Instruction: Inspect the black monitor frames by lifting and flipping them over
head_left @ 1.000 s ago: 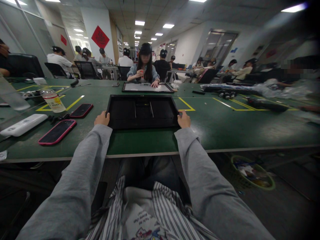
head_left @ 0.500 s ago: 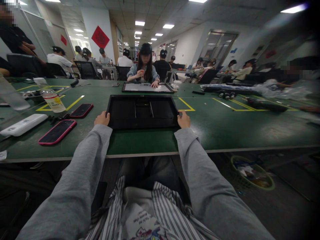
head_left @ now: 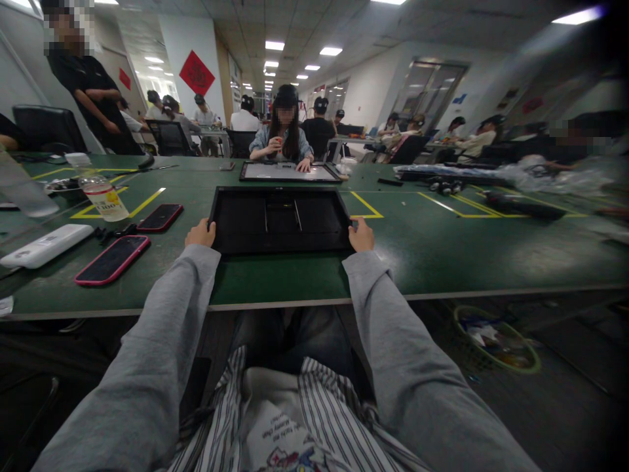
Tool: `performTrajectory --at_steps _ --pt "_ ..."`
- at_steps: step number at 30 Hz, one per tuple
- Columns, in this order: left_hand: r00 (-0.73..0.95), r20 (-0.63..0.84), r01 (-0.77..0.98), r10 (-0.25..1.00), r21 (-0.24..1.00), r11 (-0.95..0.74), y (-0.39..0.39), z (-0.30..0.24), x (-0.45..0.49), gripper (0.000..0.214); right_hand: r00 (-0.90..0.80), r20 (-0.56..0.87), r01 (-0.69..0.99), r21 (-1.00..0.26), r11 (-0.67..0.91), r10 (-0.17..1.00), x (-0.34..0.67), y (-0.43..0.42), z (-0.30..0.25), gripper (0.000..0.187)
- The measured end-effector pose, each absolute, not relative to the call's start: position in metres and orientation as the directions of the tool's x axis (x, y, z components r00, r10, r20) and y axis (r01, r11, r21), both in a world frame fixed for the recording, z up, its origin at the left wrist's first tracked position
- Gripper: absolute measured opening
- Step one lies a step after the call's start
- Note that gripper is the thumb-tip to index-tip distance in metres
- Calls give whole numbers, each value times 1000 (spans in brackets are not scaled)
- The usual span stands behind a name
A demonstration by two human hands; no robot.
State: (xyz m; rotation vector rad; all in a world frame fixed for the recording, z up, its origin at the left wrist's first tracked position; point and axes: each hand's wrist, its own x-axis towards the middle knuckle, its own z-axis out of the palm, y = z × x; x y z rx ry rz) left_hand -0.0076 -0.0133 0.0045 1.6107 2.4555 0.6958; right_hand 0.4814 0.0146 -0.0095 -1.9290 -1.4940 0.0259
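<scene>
Near the front edge of a green worktop (head_left: 275,282), centred before the seated person: one black housing (head_left: 319,216), shallow, broad and rectangular, with a raised rim, lying open side up. Fitted within: two thin silver strips (head_left: 266,216), set apart from each other, running from the far side toward the near side.

Left hand (head_left: 201,233): closed about the left side of the housing, thumb over the rim; the fingers underneath are hidden. Right hand (head_left: 362,235): closed about the right side in matching fashion, thumb at the rim, remaining fingers partly out of sight. Both grey sleeves (head_left: 160,321) reach to the wrists.

To the left, on the worktop: one phone in a pink case (head_left: 113,261), screen up; a second phone, red-edged (head_left: 160,217), just beyond it; one white device (head_left: 46,246), rounded, make unclear; one clear bottle (head_left: 104,196) with a printed label, leaning in view.

Beyond the housing, well apart from both hands: one pale panel with a dark border (head_left: 275,172), lying before a co-worker (head_left: 289,147) who holds a small red-orange item (head_left: 278,139).

To the right: yellow tape (head_left: 374,213) marking a corner; crumpled clear plastic (head_left: 555,176) farther off. Below, on the floor: one green basket (head_left: 466,344), contents mixed.
</scene>
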Motion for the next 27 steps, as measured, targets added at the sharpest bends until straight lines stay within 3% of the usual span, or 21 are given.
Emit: performTrajectory --at_steps 27 --pt "-413 156 843 897 439 312 -9 0 -10 59 333 369 849 -519 -105 868 477 9 -5 41"
